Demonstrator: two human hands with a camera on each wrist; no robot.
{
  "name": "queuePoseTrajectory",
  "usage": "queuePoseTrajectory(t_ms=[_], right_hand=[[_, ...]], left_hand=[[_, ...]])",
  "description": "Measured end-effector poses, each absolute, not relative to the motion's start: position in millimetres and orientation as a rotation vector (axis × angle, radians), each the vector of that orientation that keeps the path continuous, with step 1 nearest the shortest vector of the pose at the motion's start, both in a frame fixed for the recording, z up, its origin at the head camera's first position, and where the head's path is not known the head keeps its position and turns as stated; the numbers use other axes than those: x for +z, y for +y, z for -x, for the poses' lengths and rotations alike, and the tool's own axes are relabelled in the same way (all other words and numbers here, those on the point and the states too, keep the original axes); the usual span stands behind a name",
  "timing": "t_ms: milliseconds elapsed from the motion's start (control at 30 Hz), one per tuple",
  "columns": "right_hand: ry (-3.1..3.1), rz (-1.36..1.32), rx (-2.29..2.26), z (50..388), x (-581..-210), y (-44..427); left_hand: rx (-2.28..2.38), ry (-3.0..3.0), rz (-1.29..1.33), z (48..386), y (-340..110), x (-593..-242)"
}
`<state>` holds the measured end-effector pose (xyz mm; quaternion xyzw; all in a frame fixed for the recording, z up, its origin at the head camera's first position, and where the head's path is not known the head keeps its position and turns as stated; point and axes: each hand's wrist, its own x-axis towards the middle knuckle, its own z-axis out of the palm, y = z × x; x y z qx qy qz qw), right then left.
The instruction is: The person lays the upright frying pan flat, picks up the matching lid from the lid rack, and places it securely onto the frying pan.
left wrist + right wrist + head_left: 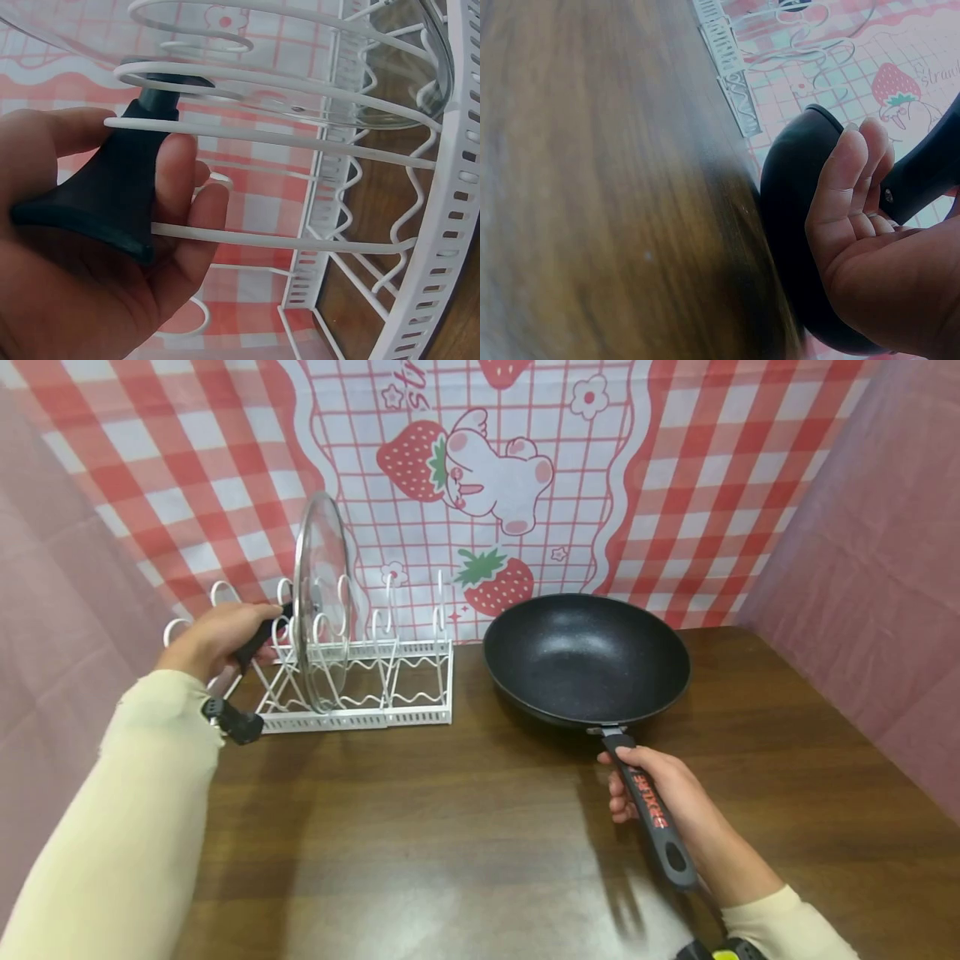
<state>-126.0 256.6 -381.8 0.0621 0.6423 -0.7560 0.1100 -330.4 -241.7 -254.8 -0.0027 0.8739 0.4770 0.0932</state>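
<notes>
A round glass lid (327, 552) with a metal rim stands upright between the white wire hoops of a rack (418, 717) at the left. My left hand (221, 635) grips the lid's dark flared knob (124, 176), with thumb and fingers around it among the hoops. On the right is a black wok (585, 664), its inside facing up and toward me. My right hand (678, 797) holds its long dark handle (651, 810), thumb on top and fingers beneath. Whether the wok's base touches the table cannot be told.
The brown wooden table (420, 827) carries the rack and reflects light near its front. Behind it hangs a red-and-white checked cloth (720, 485) with strawberry prints. Pink cloth walls (885, 610) close off both sides.
</notes>
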Motion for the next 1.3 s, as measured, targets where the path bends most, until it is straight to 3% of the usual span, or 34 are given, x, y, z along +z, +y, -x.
queuePoseTrajectory(t_ms=[367,767,1300], right_hand=[[1.931,-0.198,-2.213,126.2,-380.9,256.9],[1.924,-0.210,-2.215,125.2,-381.5,257.4],[1.936,-0.200,-2.208,124.1,-380.9,255.6]], left_hand=[[1.391,2.655,0.011,331.8,-239.9,-258.8],[0.980,2.767,-0.104,335.3,-231.2,-245.2],[0.990,2.860,-0.083,334.1,-232.1,-253.9]])
